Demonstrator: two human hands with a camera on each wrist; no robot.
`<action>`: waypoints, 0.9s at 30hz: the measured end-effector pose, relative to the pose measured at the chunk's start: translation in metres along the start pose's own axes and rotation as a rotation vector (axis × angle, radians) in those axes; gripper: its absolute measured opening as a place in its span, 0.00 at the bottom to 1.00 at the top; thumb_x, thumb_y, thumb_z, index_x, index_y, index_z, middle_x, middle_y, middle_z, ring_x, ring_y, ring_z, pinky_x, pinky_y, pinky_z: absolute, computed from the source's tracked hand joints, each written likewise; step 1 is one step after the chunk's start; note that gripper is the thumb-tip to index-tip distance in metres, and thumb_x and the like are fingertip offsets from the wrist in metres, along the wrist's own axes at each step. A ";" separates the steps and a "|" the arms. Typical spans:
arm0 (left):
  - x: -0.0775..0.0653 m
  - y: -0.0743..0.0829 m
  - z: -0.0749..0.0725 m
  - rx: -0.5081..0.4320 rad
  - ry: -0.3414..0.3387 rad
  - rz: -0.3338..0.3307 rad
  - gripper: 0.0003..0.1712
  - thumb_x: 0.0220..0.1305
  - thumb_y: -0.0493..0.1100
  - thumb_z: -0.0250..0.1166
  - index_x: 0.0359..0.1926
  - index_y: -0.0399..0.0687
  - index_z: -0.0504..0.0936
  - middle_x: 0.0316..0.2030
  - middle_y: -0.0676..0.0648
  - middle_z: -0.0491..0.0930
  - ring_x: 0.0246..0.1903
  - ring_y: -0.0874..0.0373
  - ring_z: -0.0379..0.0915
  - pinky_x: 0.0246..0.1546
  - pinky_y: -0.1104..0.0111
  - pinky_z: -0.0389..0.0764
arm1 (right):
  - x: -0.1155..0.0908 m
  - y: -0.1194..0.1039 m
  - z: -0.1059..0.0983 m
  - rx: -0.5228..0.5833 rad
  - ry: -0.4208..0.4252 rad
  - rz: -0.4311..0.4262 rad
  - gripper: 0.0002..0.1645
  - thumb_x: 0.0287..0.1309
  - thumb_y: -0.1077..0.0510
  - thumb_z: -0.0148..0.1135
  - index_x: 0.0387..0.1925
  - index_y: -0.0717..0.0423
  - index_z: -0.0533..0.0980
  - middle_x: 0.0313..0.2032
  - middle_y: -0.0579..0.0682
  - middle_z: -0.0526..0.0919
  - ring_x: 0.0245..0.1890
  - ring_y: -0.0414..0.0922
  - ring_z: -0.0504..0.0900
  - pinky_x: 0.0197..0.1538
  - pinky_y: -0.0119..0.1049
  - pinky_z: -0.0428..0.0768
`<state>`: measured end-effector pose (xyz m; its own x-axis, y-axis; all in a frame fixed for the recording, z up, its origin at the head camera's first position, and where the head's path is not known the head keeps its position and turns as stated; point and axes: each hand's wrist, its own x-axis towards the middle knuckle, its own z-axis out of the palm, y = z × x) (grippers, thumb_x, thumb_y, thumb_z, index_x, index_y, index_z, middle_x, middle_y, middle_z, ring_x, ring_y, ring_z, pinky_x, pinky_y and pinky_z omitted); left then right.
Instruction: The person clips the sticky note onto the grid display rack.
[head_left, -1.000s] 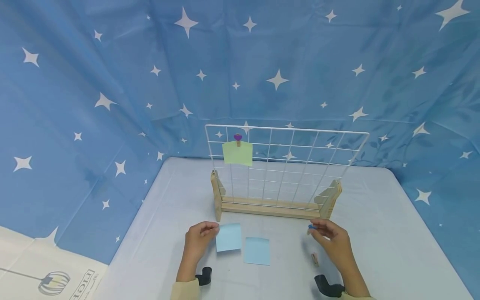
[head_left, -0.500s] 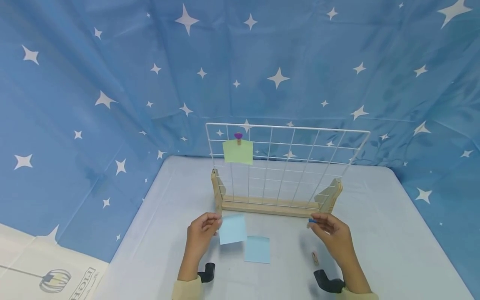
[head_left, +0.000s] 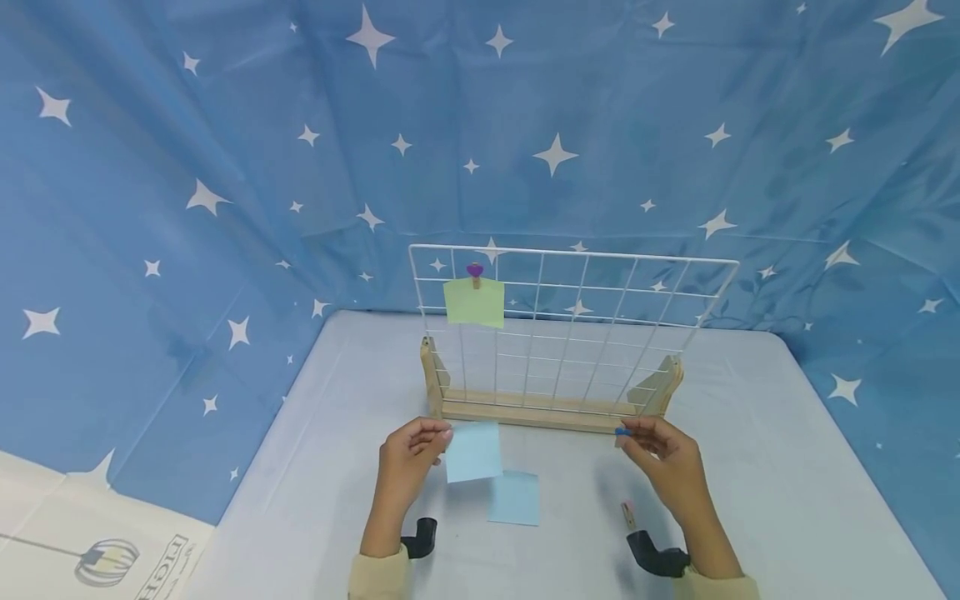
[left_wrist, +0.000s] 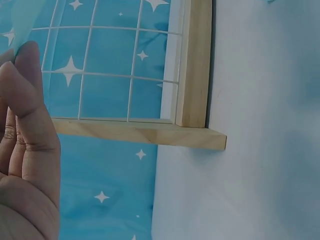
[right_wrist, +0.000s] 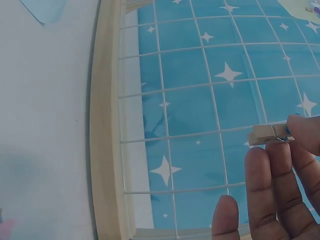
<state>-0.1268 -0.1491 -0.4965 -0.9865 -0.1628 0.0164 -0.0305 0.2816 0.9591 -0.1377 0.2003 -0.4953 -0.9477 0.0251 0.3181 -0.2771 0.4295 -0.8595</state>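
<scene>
Between thumb and fingers, my left hand (head_left: 408, 454) pinches the edge of a light blue sticky note (head_left: 474, 452), held up in front of the rack's wooden base. A second blue sticky note (head_left: 514, 498) lies on the table, partly overlapped by the held one in the head view. My right hand (head_left: 667, 454) pinches a small wooden clothespin (right_wrist: 267, 132) with a blue piece on it, near the rack's right end. On the white wire grid (head_left: 570, 292), a green sticky note (head_left: 474, 304) hangs from a clothespin with a purple heart (head_left: 475, 271).
Wooden feet and a wooden base bar (head_left: 525, 414) hold the grid upright. Another small clothespin (head_left: 627, 515) lies on the table (head_left: 360, 375) below my right hand. A blue star-patterned cloth (head_left: 570, 108) hangs behind the table.
My left hand has moved up and to the right with the blue note, toward the rack. My right hand has risen slightly with its clothespin. The note and clothespin on the table stay put.
</scene>
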 end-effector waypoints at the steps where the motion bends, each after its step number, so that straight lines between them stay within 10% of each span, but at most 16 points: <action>1: 0.000 0.002 0.001 0.006 0.001 -0.004 0.07 0.65 0.42 0.69 0.42 0.44 0.85 0.36 0.47 0.85 0.31 0.57 0.80 0.32 0.72 0.82 | 0.001 -0.001 0.000 0.003 0.000 0.000 0.12 0.59 0.67 0.69 0.45 0.64 0.81 0.42 0.55 0.86 0.38 0.30 0.81 0.45 0.18 0.78; 27: 0.006 0.016 0.008 -0.021 0.006 0.078 0.09 0.64 0.47 0.70 0.42 0.49 0.86 0.33 0.51 0.85 0.33 0.54 0.78 0.29 0.70 0.81 | 0.010 -0.030 -0.003 -0.016 0.006 -0.115 0.11 0.57 0.74 0.66 0.43 0.69 0.81 0.41 0.62 0.85 0.39 0.28 0.80 0.47 0.17 0.75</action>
<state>-0.1341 -0.1382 -0.4836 -0.9848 -0.1466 0.0934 0.0504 0.2737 0.9605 -0.1387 0.1903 -0.4655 -0.9087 -0.0200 0.4170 -0.3818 0.4438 -0.8107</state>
